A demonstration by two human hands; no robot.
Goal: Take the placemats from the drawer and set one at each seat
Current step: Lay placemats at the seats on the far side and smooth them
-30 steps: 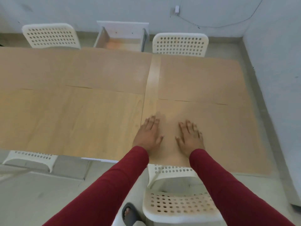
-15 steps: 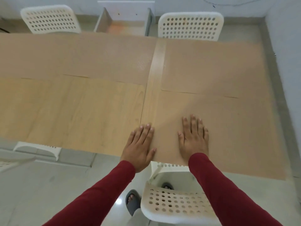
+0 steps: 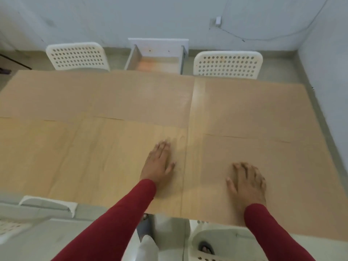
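Placemats (image 3: 259, 108) cover every visible seat; both hands, left hand (image 3: 157, 163) and right hand (image 3: 246, 182), press fingers spread flat, likely finishing

We seem to be in a plain dining corner of a home or a simple staged room. A wide wood-look surface (image 3: 94, 157) fills most of the view, with tan placemats (image 3: 254, 108) laid on it. White perforated plastic chairs stand at the far side, one on the left (image 3: 77, 56) and one on the right (image 3: 227, 65), and more sit at the near edge. Between the far chairs an open drawer (image 3: 156, 61) stands against bare pale walls (image 3: 131, 17). A cable (image 3: 263, 37) runs along the wall from a small plug (image 3: 218, 20), above a grey floor (image 3: 278, 72).
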